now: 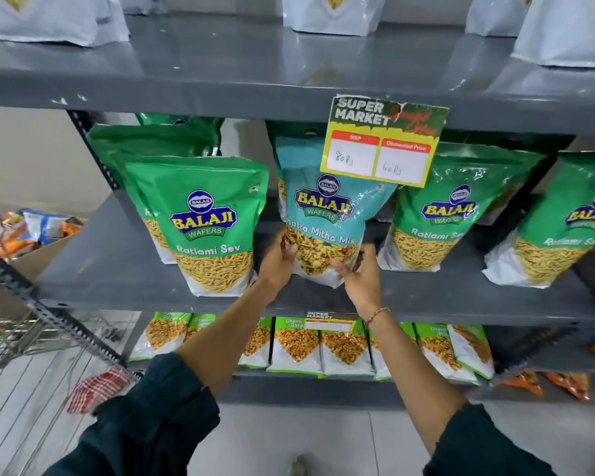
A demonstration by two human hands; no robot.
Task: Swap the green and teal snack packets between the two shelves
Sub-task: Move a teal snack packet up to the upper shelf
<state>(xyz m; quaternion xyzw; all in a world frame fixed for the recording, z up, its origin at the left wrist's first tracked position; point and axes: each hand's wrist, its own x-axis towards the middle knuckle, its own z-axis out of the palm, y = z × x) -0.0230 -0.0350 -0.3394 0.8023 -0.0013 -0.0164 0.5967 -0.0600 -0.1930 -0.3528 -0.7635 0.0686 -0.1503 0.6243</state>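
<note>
The grey metal middle shelf (117, 266) holds green Ratlami Sev pouches (205, 218) at nine and three o'clock. Centred upright between them stands the teal Khatta Mitha Mix pouch (327, 214). My left hand (277, 261) and right hand (359, 281) clasp its lower corners.

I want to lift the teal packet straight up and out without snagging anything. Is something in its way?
Yes. The yellow price tag hangs from the edge of the shelf above and overlaps the top right of the teal packet. Both the left hand and right hand already grip its base.
</note>
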